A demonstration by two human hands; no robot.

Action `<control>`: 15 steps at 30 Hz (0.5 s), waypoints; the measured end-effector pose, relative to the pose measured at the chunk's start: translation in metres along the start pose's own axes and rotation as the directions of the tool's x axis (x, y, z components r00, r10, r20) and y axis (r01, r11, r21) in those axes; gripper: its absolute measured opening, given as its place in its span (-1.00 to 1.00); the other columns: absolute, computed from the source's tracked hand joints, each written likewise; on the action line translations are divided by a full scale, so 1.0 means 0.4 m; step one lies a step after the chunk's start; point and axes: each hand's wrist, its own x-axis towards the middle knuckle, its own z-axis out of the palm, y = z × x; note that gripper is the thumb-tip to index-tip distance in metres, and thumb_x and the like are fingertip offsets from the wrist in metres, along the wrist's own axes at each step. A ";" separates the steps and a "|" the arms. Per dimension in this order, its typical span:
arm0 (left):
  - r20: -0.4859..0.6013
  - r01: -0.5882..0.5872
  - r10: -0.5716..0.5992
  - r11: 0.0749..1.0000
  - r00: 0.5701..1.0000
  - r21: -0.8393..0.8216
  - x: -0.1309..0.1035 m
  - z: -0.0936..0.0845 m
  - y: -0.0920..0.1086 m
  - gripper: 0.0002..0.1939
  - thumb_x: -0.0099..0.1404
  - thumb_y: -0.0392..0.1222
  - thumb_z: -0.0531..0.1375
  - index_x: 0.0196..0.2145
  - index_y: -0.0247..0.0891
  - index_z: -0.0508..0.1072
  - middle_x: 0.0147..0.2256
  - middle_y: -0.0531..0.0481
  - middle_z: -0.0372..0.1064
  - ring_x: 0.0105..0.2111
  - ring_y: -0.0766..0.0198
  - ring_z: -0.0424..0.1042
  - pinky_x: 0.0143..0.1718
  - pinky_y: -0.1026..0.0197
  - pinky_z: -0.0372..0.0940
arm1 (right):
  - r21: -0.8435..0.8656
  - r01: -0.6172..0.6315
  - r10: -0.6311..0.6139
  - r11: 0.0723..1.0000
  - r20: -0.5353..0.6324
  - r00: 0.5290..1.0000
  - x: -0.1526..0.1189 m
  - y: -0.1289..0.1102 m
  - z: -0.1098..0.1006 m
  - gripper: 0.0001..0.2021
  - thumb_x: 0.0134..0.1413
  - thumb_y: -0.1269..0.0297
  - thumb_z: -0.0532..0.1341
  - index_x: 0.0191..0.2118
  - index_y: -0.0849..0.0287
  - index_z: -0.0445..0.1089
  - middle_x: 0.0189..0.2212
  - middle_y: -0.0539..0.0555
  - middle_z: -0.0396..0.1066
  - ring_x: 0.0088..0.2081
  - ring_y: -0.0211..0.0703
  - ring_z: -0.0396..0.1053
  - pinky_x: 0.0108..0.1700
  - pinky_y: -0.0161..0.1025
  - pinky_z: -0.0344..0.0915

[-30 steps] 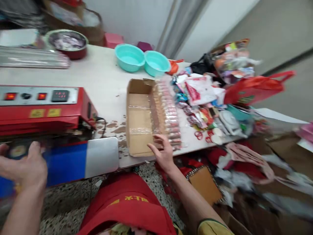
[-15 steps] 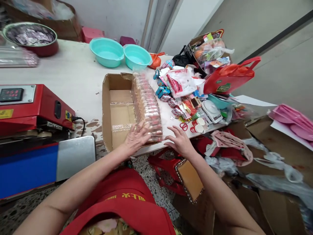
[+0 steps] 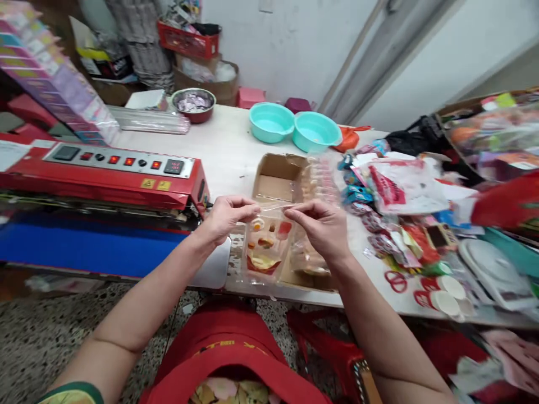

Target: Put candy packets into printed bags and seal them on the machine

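Observation:
My left hand (image 3: 231, 217) and my right hand (image 3: 319, 225) pinch the two upper corners of a clear plastic bag (image 3: 266, 244). It hangs flat between them, and small coloured food-shaped pieces show through it, one like a fried egg. Behind the bag stands an open cardboard box (image 3: 275, 188), partly hidden by it. A row of similar clear packets (image 3: 322, 182) fills the box's right side, standing close together. My right forearm passes over the front right of the box.
To the left is a red sealing machine (image 3: 122, 174) with lit switches and a blue belt (image 3: 84, 241). Two turquoise basins (image 3: 272, 120) stand behind the box. On the right lie red scissors (image 3: 396, 281), paper cups (image 3: 440, 303) and a white scale (image 3: 497, 269). A red stool (image 3: 332, 353) is below.
My hands have gone from the row of packets to holding one bag up by its corners, in front of the box. The view has swung left, showing more of the red machine.

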 end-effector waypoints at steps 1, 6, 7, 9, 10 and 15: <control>-0.070 0.033 -0.034 0.999 0.997 -0.018 -0.002 -0.032 -0.011 -0.72 -0.07 -0.11 0.41 -0.47 -0.37 0.51 -0.51 -0.02 0.43 -0.52 0.38 0.36 -0.43 0.28 0.27 | 0.035 -0.057 0.056 0.998 0.029 0.998 0.011 0.017 0.039 -0.81 -0.14 0.16 0.43 -0.46 0.16 0.53 -0.46 0.07 0.56 -0.43 -0.16 0.50 -0.35 -0.23 0.44; -0.387 0.110 -0.169 0.979 0.907 -0.170 -0.015 -0.168 -0.108 -0.70 -0.18 -0.12 0.43 -0.55 -0.36 0.46 -0.57 -0.02 0.44 -0.61 0.34 0.36 -0.58 0.31 0.22 | 0.154 -0.316 0.285 0.936 0.193 0.939 0.025 0.106 0.223 -0.72 -0.34 0.13 0.49 -0.51 0.19 0.51 -0.53 0.05 0.53 -0.49 -0.20 0.45 -0.39 -0.25 0.41; -0.433 0.124 -0.204 0.971 0.878 -0.206 -0.018 -0.192 -0.130 -0.70 -0.19 -0.15 0.44 -0.57 -0.36 0.45 -0.60 0.01 0.41 -0.64 0.37 0.33 -0.60 0.33 0.21 | 0.182 -0.367 0.325 0.913 0.220 0.919 0.022 0.124 0.258 -0.69 -0.40 0.12 0.51 -0.53 0.20 0.49 -0.55 0.04 0.51 -0.51 -0.20 0.44 -0.40 -0.25 0.41; -0.494 0.156 -0.278 0.949 0.824 -0.273 -0.023 -0.239 -0.172 -0.72 -0.19 -0.20 0.44 -0.57 -0.37 0.44 -0.62 0.03 0.40 -0.66 0.40 0.31 -0.62 0.37 0.18 | 0.232 -0.472 0.411 0.851 0.267 0.872 0.014 0.160 0.325 -0.63 -0.52 0.12 0.53 -0.54 0.20 0.45 -0.60 0.02 0.49 -0.55 -0.20 0.43 -0.45 -0.26 0.39; -0.507 0.173 -0.312 0.937 0.803 -0.302 -0.026 -0.262 -0.191 -0.72 -0.18 -0.20 0.44 -0.55 -0.37 0.45 -0.60 0.01 0.42 -0.65 0.39 0.32 -0.62 0.37 0.20 | 0.248 -0.519 0.449 0.818 0.287 0.846 0.010 0.177 0.355 -0.60 -0.56 0.13 0.53 -0.53 0.20 0.43 -0.62 0.01 0.48 -0.56 -0.20 0.42 -0.46 -0.26 0.39; -0.499 0.239 -0.430 0.884 0.752 -0.401 -0.061 -0.374 -0.252 -0.67 -0.14 -0.21 0.43 -0.39 -0.35 0.48 -0.46 -0.12 0.51 -0.55 0.24 0.46 -0.56 0.26 0.35 | 0.245 -0.627 0.547 0.739 0.326 0.771 0.004 0.253 0.478 -0.57 -0.59 0.15 0.52 -0.50 0.20 0.40 -0.64 0.00 0.45 -0.58 -0.20 0.41 -0.49 -0.27 0.36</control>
